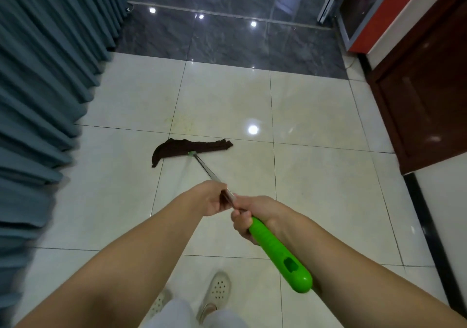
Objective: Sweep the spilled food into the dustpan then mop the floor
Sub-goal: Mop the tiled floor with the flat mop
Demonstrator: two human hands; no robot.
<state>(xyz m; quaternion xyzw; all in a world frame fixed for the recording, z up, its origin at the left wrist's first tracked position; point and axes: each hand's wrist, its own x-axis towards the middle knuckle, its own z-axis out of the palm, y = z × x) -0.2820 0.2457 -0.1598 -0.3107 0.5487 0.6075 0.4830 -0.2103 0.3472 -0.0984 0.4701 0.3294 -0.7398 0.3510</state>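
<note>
mop point(202, 162) lies out in front of the person, its dark brown cloth head point(187, 148) spread flat on the cream floor tiles point(316, 181), with one end curling down to the left. a thin metal shaft point(206, 169) runs from the head back toward the person and ends in a bright green handle point(278, 252). the left hand point(211, 199) is wrapped around the metal shaft, fingers closed on it. the right hand point(249, 217) sits just behind it, touching or nearly touching, fingers curled tight around the top of the green handle, whose rounded end sticks out past the right forearm. just beyond the cloth head, faint yellowish specks point(182, 123) mark the tile. farther off the cream tiles give way to dark grey marbled tiles point(227, 42). blue-grey pleated curtains point(45, 75) hang along the left side, and a dark wooden cabinet point(424, 95) stands on the right. at the bottom edge, two pale perforated shoes point(218, 289) stand on the tile.
</note>
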